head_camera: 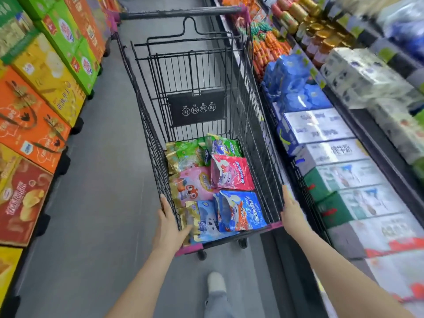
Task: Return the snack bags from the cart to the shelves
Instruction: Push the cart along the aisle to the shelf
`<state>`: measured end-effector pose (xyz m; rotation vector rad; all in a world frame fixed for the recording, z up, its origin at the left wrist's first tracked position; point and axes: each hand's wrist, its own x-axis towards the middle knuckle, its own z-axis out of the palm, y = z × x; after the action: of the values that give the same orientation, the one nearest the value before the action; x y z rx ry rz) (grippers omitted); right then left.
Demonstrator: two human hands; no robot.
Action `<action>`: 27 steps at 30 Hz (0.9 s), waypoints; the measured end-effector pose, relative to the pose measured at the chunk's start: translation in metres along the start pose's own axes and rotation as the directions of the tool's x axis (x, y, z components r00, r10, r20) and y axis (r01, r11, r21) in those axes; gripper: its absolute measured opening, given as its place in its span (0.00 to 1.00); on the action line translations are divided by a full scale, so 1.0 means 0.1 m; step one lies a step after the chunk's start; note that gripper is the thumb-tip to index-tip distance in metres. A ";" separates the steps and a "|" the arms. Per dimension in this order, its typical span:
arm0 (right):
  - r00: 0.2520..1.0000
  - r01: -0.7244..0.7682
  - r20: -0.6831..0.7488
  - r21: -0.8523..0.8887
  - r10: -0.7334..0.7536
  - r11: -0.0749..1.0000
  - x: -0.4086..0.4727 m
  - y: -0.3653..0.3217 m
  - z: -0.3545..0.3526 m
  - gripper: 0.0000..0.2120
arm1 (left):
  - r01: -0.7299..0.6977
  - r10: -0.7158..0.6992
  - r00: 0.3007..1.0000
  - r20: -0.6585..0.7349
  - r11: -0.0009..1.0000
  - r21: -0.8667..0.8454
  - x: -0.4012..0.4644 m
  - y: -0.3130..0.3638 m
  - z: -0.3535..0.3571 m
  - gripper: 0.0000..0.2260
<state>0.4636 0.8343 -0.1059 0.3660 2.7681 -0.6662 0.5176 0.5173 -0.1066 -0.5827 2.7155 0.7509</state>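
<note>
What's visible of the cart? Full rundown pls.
The cart is a black wire-mesh shopping trolley with magenta trim on the near rim and by the far handle bar. A folded child-seat flap carrying a dark warning panel stands at the far end. It stands upright in the aisle, close beside the right shelving, with two near wheels visible. Six snack bags lie flat on its floor. The left hand grips the near left corner; the right hand rests on the near right corner.

Supermarket aisle: stocked shelves (339,138), wire cart (197,92).
</note>
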 end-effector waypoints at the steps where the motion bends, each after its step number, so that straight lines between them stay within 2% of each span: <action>1: 1.000 -0.015 0.004 -0.001 0.015 1.000 -0.11 0.09 -0.03 0.36 | -0.003 0.003 1.000 0.005 1.000 -0.008 -0.13 0.03 0.06 0.54; 12: 0.995 -0.088 0.046 -0.020 0.089 0.996 -0.71 0.91 -0.28 0.40 | -0.066 0.065 0.998 0.023 0.998 0.019 -1.00 0.35 0.46 0.53; 17: 0.994 -0.072 0.084 -0.033 0.074 0.997 -0.69 1.05 -0.38 0.43 | -0.046 0.046 0.998 0.043 0.999 -0.011 -1.08 0.42 0.57 0.54; 20: 0.986 -0.098 0.138 0.039 0.091 0.994 -0.67 1.00 -0.45 0.41 | -0.041 0.041 0.995 0.087 0.999 0.001 -1.07 0.41 0.50 0.55; 22: 0.990 -0.086 0.115 0.048 0.080 0.995 -0.68 0.89 -0.54 0.38 | -0.042 0.038 0.996 0.082 0.998 0.053 -1.02 0.43 0.34 0.52; 24: 1.000 -0.020 0.009 0.062 0.019 0.998 -0.67 0.71 -0.66 0.35 | -0.065 0.065 0.998 0.010 0.990 0.128 -0.90 0.52 0.06 0.46; 27: 0.993 0.100 -0.085 0.161 -0.088 0.982 -0.65 0.32 -0.79 0.31 | -0.203 0.211 0.974 -0.084 0.975 0.093 -0.61 0.72 -0.41 0.35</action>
<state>0.5177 0.8877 -0.0305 0.3016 2.8256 -0.9275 0.5336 0.5710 -0.0204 -0.3267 2.9110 0.6683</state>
